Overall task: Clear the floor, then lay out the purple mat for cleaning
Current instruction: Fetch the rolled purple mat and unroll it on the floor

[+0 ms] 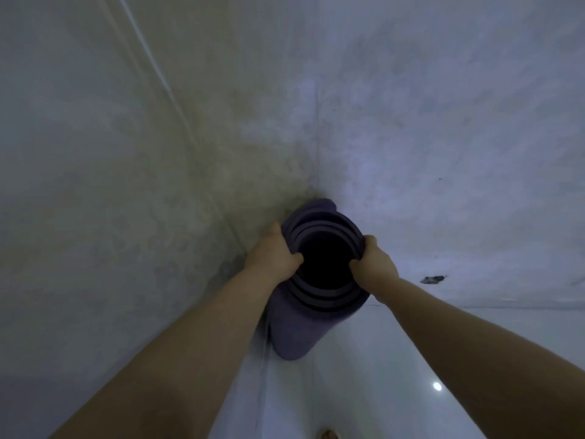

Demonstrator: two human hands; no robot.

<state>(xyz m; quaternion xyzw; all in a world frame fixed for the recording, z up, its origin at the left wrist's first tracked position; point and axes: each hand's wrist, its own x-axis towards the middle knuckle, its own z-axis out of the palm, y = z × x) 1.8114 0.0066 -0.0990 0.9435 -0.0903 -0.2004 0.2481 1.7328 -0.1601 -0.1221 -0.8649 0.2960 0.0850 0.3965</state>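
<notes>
The purple mat [297,327] is rolled into a loose tube and stands upright on end in the corner where two walls meet. I look straight down into its dark hollow middle. My left hand [274,252] grips the left side of the top rim, fingers curled inside the roll. My right hand [373,262] grips the right side of the rim the same way. The lower end of the roll rests on the white floor.
Pale stained walls [126,153] close in on the left and ahead. Glossy white floor tiles [364,375] lie below, with a light glare. A small dark chip [432,279] marks the right wall near the floor. A toe [329,435] shows at the bottom edge.
</notes>
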